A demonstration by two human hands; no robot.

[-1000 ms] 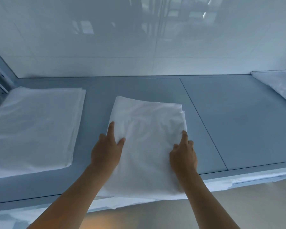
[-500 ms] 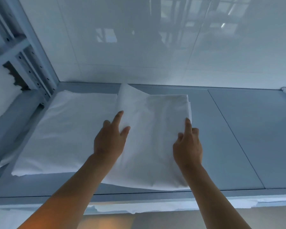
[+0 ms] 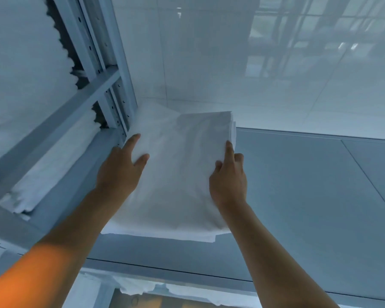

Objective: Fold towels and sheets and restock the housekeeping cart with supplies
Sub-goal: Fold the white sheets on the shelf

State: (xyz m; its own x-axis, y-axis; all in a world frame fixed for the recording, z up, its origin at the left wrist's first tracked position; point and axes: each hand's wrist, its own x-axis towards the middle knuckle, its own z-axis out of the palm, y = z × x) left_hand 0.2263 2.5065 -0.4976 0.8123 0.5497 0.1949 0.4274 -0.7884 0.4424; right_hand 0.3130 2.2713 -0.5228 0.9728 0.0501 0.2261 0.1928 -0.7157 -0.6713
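Observation:
A folded white sheet (image 3: 182, 170) is at the far left end of the grey table (image 3: 298, 196), up against the metal shelf upright. My left hand (image 3: 120, 172) grips its left edge, index finger and thumb on top. My right hand (image 3: 228, 178) grips its right edge, index finger along the top and the other fingers curled at the side. More white layers (image 3: 206, 237) show under the sheet's near right corner. Whether the sheet rests on them or hangs just above them is not clear.
A grey metal shelf frame (image 3: 111, 85) rises at the left, with stacked white linens (image 3: 53, 156) on its shelves. A glossy white tiled wall (image 3: 253, 63) backs the table. Crumpled white cloth (image 3: 142, 287) hangs below the table's near edge.
Both hands have carried the folded sheet from the middle of the table leftward, over the flat white stack by the shelf upright. The view has swung left with it.

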